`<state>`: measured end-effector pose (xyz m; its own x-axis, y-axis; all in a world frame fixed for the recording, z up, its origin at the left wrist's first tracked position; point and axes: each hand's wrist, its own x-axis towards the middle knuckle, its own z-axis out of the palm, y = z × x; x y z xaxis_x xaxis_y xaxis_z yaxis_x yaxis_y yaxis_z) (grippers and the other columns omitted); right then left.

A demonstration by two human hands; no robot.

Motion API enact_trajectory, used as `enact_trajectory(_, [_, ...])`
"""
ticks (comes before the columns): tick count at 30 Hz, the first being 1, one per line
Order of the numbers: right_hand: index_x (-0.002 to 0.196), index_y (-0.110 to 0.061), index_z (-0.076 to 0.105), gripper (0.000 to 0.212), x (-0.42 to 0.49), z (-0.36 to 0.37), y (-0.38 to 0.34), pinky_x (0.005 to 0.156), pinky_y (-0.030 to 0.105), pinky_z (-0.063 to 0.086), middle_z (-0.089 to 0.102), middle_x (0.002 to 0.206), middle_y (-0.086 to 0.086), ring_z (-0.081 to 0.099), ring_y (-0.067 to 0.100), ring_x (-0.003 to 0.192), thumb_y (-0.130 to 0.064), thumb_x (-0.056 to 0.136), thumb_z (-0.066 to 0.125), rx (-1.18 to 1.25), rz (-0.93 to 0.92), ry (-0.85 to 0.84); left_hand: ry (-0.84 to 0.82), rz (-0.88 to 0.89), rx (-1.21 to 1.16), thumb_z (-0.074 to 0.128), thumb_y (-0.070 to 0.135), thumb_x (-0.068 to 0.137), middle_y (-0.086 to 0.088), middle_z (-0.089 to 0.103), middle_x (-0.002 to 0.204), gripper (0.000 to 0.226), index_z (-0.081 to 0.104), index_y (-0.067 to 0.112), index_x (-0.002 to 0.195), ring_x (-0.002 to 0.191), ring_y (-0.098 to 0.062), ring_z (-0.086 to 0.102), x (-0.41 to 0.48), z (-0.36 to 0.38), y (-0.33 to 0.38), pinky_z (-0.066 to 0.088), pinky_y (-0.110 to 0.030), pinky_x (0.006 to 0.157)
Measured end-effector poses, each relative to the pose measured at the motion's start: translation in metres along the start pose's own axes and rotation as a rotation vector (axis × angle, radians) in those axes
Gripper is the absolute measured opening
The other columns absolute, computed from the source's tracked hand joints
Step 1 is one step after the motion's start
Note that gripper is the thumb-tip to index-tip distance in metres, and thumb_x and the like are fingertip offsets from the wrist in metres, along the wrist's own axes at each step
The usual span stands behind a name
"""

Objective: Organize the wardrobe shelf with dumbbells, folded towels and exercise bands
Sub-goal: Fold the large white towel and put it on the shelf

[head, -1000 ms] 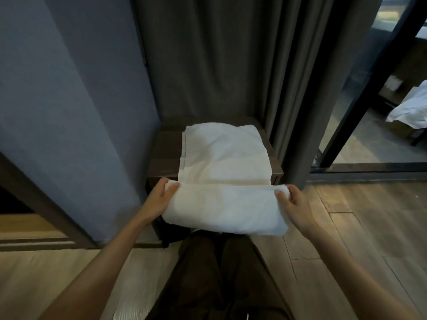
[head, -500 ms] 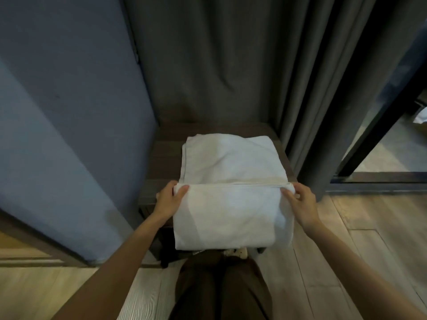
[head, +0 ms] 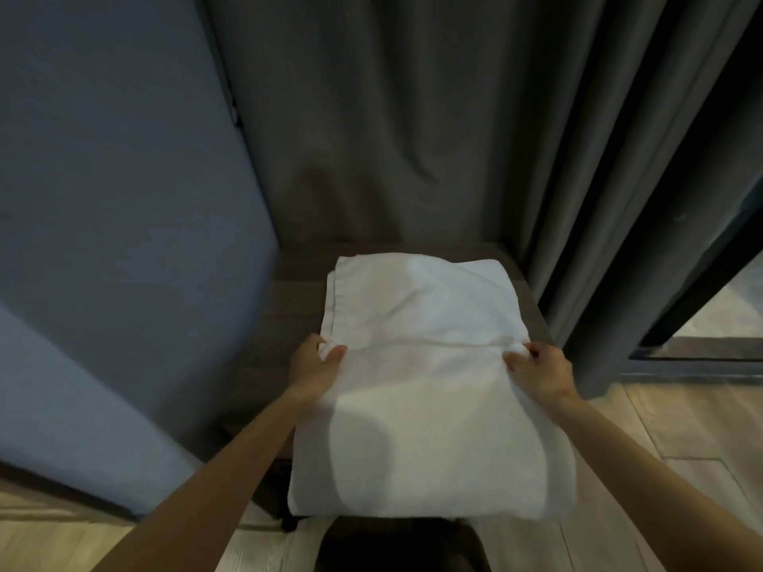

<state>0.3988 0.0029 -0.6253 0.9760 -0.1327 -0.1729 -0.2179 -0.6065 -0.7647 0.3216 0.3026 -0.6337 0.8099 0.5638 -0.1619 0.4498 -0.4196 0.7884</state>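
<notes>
A white towel (head: 417, 307) is laid on a small dark tabletop (head: 297, 299) set in the corner between a blue wall (head: 103, 158) and a grey curtain (head: 413, 117). Its long axis runs straight away from the person, from the near end, which is carried out past the tabletop's front edge, to the far end close under the curtain.

A crosswise edge of the cloth is held about halfway along that length. Its left end is pinched by the left hand (head: 313, 369) and its right end by the right hand (head: 541, 373). Each grip is narrow and closed on towel cloth, nothing else being held. The two hands are set level with each other, so neither is the nearer; the edge is stretched between them across the towel's width.

The flat, uncovered half of the towel lies directly beyond both grips, toward the curtain. The step in hand is judged to be a fold along the long axis, and the held edge would have to be carried forward, square to that axis, for the ends to meet. In the dim light it appears, though not certainly, that the near portion is already doubled. No dumbbells, bands or wardrobe shelf are seen; pale wooden floor (head: 681, 427) is visible to the right.
</notes>
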Motion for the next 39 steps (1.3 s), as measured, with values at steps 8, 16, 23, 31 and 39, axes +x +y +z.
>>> enact_trajectory(8, [0.093,-0.005,0.071,0.022,0.07,0.019,-0.031,0.079,0.033,0.042,0.067,0.094,0.017,0.06,0.033,0.092,-0.025,0.088,0.063,-0.048,-0.052,0.038,0.062,0.015,-0.079,0.067,0.022,0.088,-0.01,0.055,0.086,0.025,0.048,0.012,0.076,0.081,-0.02,0.05,0.071,0.007,0.025,0.035,-0.027,0.067])
enact_trajectory(16, [0.099,-0.007,0.069,0.027,0.11,0.026,-0.068,0.078,0.031,0.043,0.065,0.089,0.01,0.061,0.03,0.093,-0.03,0.091,0.06,0.093,-0.144,0.116,0.124,0.053,-0.259,0.062,0.027,0.092,-0.006,0.054,0.081,0.022,0.055,0.008,0.084,0.082,-0.018,0.048,0.125,0.002,0.049,0.032,-0.02,0.05])
enact_trajectory(23, [0.077,-0.013,0.058,0.042,0.082,0.009,-0.044,0.065,0.03,0.041,0.063,0.09,0.01,0.051,0.015,0.067,-0.054,0.086,0.059,-0.053,0.023,-0.045,-0.128,-0.232,-0.212,0.064,0.051,0.084,-0.007,0.058,0.107,0.052,0.062,0.005,0.109,0.088,-0.019,0.054,0.089,-0.024,0.022,0.039,-0.027,0.078])
enact_trajectory(31, [0.114,-0.004,0.058,0.054,0.032,-0.01,-0.053,0.074,0.034,0.041,0.055,0.088,0.003,0.05,0.019,0.073,-0.053,0.091,0.052,0.051,0.039,-0.096,-0.189,-0.181,-0.276,0.056,0.039,0.094,-0.011,0.058,0.124,0.049,0.052,0.006,0.129,0.093,-0.019,0.054,0.024,-0.044,0.028,0.041,-0.029,0.079])
enact_trajectory(39, [0.121,-0.006,0.054,0.046,-0.023,-0.037,-0.053,0.091,0.046,0.048,0.06,0.112,0.013,0.058,0.032,0.1,-0.043,0.096,0.05,0.255,-0.031,-0.07,-0.096,-0.144,-0.322,0.05,0.032,0.097,-0.01,0.056,0.113,0.03,0.05,0.008,0.115,0.096,-0.023,0.053,-0.018,-0.058,0.036,0.041,-0.032,0.078])
